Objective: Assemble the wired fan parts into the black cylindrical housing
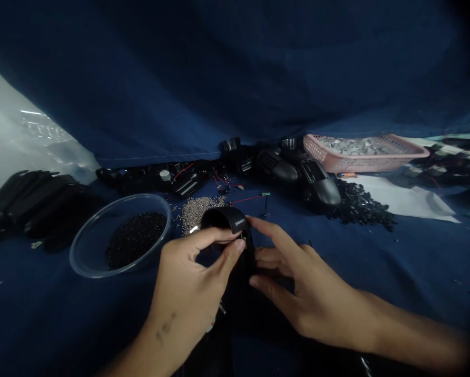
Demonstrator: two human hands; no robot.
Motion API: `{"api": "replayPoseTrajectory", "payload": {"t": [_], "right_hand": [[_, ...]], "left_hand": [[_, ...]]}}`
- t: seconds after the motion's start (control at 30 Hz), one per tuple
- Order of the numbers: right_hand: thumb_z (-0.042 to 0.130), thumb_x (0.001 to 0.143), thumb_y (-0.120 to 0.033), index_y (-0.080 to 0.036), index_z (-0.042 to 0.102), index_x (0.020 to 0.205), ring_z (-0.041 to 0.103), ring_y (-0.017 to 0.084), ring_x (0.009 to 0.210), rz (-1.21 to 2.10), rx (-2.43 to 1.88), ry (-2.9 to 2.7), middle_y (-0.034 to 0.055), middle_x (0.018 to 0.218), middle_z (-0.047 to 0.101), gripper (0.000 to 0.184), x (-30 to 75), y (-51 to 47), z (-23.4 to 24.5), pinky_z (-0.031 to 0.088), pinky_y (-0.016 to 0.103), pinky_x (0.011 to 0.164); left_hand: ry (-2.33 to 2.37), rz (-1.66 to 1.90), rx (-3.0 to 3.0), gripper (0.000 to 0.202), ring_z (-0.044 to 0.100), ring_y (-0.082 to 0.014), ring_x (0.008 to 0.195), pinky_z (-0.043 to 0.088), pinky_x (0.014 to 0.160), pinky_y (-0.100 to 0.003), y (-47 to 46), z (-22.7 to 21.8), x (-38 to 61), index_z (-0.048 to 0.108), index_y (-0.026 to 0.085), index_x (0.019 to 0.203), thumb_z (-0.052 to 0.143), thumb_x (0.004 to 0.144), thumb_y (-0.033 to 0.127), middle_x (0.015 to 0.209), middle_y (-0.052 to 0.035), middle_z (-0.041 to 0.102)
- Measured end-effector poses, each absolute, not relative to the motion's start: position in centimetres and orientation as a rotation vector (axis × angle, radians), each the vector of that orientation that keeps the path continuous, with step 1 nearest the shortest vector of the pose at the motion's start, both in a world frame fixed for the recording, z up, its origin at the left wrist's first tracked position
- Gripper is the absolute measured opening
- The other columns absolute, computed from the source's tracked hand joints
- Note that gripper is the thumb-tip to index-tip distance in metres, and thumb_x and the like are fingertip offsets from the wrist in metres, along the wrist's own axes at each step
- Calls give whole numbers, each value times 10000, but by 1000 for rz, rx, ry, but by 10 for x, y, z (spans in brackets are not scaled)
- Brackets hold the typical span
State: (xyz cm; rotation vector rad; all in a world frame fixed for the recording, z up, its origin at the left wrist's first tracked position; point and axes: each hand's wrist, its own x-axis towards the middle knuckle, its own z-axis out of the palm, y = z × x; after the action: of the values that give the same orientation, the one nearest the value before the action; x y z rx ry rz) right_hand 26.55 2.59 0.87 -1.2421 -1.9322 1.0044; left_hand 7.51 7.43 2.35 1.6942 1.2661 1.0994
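Observation:
A curved black plastic housing (227,215) with small white lettering is held up in front of me. My right hand (297,272) grips its right side, with the index finger along the top edge and the thumb lower down. Under the arched end, my left hand (197,275) pinches with thumb and index finger at a small brass-coloured metal piece (243,238); the fingertips hide most of it. Just behind the housing lies a heap of tiny silvery screws (198,208). A thin red wire with a small green circuit board (265,194) rests beyond my right fingers.
On the left stands a clear round tub (75,256) of small black parts, beside stacked black pieces (34,204). Several black housings (317,180) lie at the back. A pink basket (360,161) of pale pieces, a black parts pile (360,207) and white paper (411,199) are right.

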Motion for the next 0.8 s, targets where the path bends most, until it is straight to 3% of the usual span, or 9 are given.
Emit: {"api": "replayPoseTrajectory", "payload": {"t": [0.2, 0.43, 0.63, 0.8], "right_hand": [[553, 965, -165, -434, 23, 1574, 696, 150, 916, 997, -1287, -1977, -48, 1027, 682, 851, 267, 23, 10, 528, 300, 803], [548, 963, -160, -431, 27, 1567, 692, 138, 900, 1013, -1270, -1971, -60, 1007, 680, 842, 265, 23, 12, 537, 288, 790], [560, 928, -107, -325, 208, 1505, 672, 104, 886, 1179, -1216, -1697, -38, 948, 654, 710, 263, 31, 10, 566, 224, 798], [563, 910, -87, -240, 241, 1486, 630, 101, 739, 1253, -1194, -1604, -43, 807, 605, 678, 266, 36, 8, 523, 199, 668]], "left_hand": [[1182, 1116, 1674, 93, 745, -155, 903, 575, 819, -206, 68, 20, 79, 777, 261, 938, 767, 847, 246, 958, 27, 782], [1174, 1133, 1691, 115, 733, -150, 930, 566, 847, -229, 67, 16, 80, 758, 274, 983, 749, 870, 253, 966, 30, 767], [1246, 1181, 1609, 451, 710, -129, 767, 551, 739, -214, 76, 15, 80, 604, 296, 1194, 827, 802, 289, 852, 49, 749], [1116, 1105, 1502, 453, 690, -118, 713, 546, 677, -192, 84, 22, 80, 557, 268, 1224, 791, 836, 275, 848, 23, 743]]}}
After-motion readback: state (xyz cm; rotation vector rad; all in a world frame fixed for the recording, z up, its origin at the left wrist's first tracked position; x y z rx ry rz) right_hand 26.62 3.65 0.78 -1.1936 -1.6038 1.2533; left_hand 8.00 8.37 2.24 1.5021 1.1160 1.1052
